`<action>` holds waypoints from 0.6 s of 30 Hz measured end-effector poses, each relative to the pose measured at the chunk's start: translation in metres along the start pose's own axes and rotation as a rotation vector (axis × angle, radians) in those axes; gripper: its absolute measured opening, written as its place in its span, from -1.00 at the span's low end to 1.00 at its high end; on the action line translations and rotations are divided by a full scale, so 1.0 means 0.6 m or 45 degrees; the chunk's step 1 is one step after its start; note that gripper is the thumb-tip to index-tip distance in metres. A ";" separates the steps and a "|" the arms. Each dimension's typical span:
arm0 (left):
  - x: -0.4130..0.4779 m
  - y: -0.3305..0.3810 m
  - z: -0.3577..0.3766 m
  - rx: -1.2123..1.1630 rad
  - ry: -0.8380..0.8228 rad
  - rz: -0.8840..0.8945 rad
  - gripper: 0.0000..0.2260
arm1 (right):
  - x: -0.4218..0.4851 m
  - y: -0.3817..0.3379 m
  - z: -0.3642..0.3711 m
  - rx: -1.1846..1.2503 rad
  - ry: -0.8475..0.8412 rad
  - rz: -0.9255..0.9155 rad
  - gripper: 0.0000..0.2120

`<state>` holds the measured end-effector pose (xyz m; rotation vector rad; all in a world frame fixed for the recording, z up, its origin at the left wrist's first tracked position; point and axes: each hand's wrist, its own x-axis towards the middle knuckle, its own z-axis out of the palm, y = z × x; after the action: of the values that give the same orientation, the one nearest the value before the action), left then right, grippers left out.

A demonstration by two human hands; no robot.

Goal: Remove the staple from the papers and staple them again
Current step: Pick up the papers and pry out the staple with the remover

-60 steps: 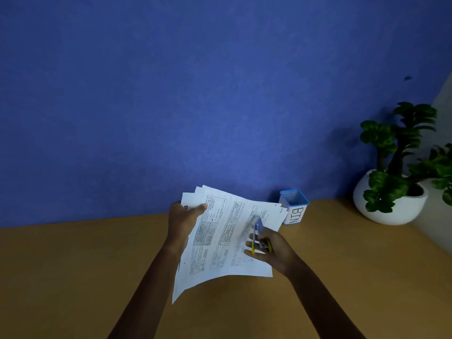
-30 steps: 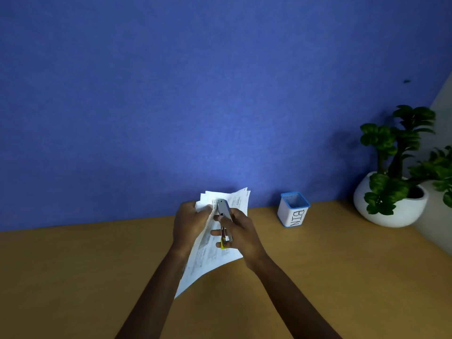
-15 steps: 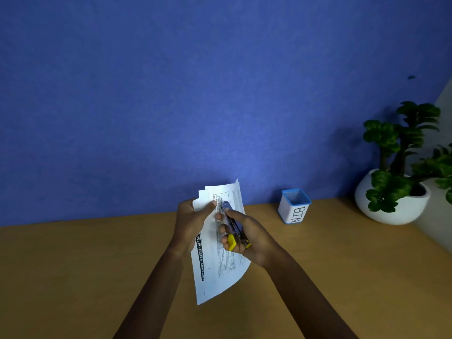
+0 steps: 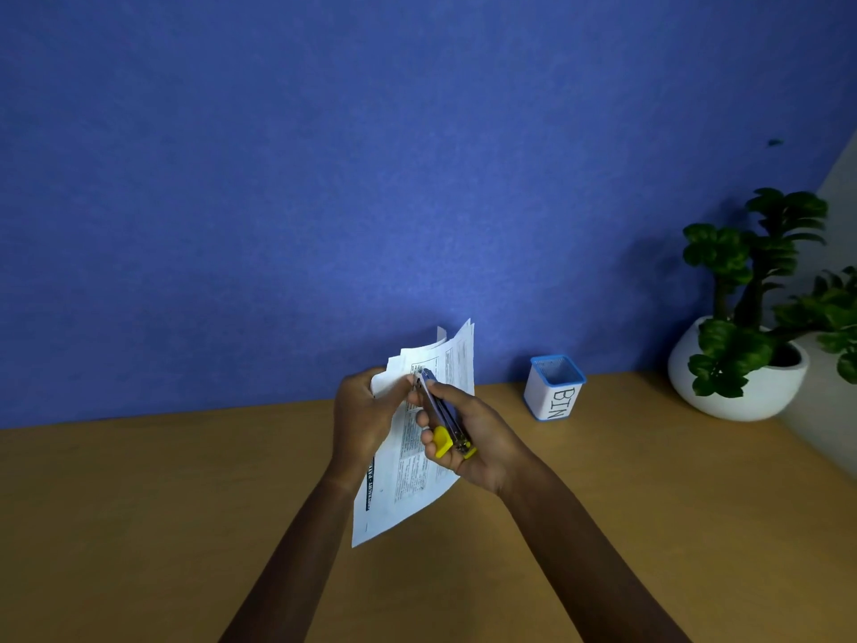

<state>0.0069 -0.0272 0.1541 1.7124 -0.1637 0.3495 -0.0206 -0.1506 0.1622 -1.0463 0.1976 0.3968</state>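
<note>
A bundle of printed white papers [image 4: 412, 480] hangs nearly upright above the wooden desk [image 4: 139, 526]. My left hand [image 4: 364, 420] pinches its upper left corner. My right hand [image 4: 473, 438] grips a small stapler [image 4: 443, 417] with a blue-grey metal body and yellow rear end. The stapler's nose touches the papers' top corner right beside my left thumb. The staple itself is too small to make out.
A small white cup with a blue rim, marked BIN [image 4: 554, 387], stands on the desk against the blue wall to the right of my hands. Farther right, a green plant in a round white pot [image 4: 742, 378] sits near the desk's right edge.
The papers swung from a wide, flat spread to a narrow upright hang. My right hand carried the stapler left, up to the top corner held by my left hand.
</note>
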 end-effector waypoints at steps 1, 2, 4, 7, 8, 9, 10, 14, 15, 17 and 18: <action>0.000 -0.001 0.000 -0.008 0.010 0.006 -0.93 | 0.000 -0.001 0.000 0.024 -0.002 0.008 -0.56; 0.000 -0.001 0.001 -0.021 0.020 0.009 -0.93 | 0.000 -0.002 0.000 0.047 -0.003 0.015 -0.56; -0.001 0.000 0.003 -0.042 0.036 0.009 -0.92 | -0.001 -0.004 0.001 0.070 -0.003 0.026 -0.59; -0.001 0.001 0.004 -0.089 0.026 -0.019 -0.94 | -0.005 -0.007 0.003 0.071 0.008 0.050 -0.67; 0.000 0.001 0.005 -0.112 0.022 -0.031 -0.95 | -0.006 -0.008 0.004 0.061 0.013 0.058 -0.69; 0.001 0.001 0.006 -0.125 0.023 -0.043 -0.94 | -0.007 -0.009 0.005 0.049 0.018 0.065 -0.70; 0.000 0.002 0.006 -0.131 0.029 -0.052 -0.94 | -0.008 -0.010 0.006 0.041 0.025 0.072 -0.71; -0.001 0.003 0.008 -0.111 0.061 -0.066 -0.95 | -0.010 -0.012 0.007 0.027 0.039 0.082 -0.71; -0.001 0.003 0.008 -0.108 0.062 -0.080 -0.95 | -0.010 -0.011 0.006 0.021 0.043 0.081 -0.70; -0.003 0.000 0.009 -0.109 0.069 -0.107 -0.89 | -0.008 -0.010 0.006 -0.002 0.056 0.077 -0.70; -0.003 -0.002 0.010 -0.108 0.079 -0.121 -0.83 | -0.007 -0.009 0.006 -0.020 0.067 0.077 -0.70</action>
<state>0.0062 -0.0333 0.1517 1.6174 -0.0508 0.3207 -0.0221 -0.1512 0.1698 -1.0690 0.2741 0.4262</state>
